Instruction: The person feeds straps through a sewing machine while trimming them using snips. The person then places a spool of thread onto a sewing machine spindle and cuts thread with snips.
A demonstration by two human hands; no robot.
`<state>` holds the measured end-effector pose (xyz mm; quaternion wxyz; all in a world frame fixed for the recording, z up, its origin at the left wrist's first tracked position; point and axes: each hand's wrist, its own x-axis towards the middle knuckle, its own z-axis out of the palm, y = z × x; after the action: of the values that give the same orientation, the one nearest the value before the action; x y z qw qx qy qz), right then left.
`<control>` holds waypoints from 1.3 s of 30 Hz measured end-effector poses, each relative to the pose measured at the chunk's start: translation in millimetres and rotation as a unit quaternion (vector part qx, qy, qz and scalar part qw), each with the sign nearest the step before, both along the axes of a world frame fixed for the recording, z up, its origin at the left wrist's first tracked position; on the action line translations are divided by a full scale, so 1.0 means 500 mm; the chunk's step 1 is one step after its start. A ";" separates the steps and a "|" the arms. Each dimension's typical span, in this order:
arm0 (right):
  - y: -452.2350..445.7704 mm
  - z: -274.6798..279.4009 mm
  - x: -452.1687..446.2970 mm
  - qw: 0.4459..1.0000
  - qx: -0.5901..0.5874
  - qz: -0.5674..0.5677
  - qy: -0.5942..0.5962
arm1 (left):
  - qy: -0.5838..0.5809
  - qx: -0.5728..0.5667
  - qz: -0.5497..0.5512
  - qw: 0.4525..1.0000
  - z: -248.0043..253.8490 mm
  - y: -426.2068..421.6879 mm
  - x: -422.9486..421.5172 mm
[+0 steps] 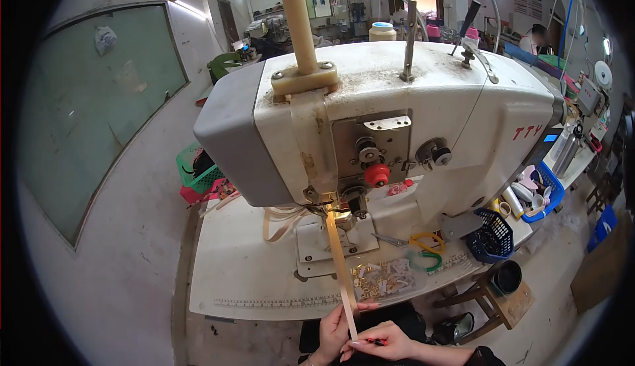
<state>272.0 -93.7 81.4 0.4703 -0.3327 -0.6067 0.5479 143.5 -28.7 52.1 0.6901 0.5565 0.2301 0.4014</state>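
A long, narrow beige strap (pixel 339 260) runs from under the needle area of a white sewing machine (pixel 377 108) down to my hands at the table's front edge. My left hand (pixel 333 336) is closed around the strap from the left side. Lower down, my right hand (pixel 387 341) pinches the strap's end between thumb and fingers. A small red and black object (pixel 377 341) shows between the fingers of that hand; its kind is too small to make out. More looped beige strap (pixel 274 224) lies behind the needle area, to the left.
A clear tray (pixel 383 280) of small gold and white pieces lies near the front edge. Beside it are scissors (pixel 391 240) and yellow and green loops (pixel 428 250). A dark blue basket (pixel 491 235) stands at right, above a wooden stool (pixel 496 300). A green basket (pixel 198 167) stands left.
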 end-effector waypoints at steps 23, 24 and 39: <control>-0.004 0.066 -0.006 0.992 0.063 -0.099 0.047 | 0.022 0.026 0.048 0.998 -0.046 -0.003 -0.009; -0.003 0.062 -0.003 0.994 0.054 -0.094 0.023 | 0.022 0.026 0.050 0.998 -0.030 -0.004 -0.009; -0.004 -0.009 -0.002 0.998 -0.033 0.008 0.047 | -0.031 -0.071 0.042 0.996 -0.001 -0.027 0.007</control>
<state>270.9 -95.7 76.7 0.4828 -0.3170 -0.5679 0.5864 146.8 -42.3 51.5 0.7173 0.4829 0.2598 0.4299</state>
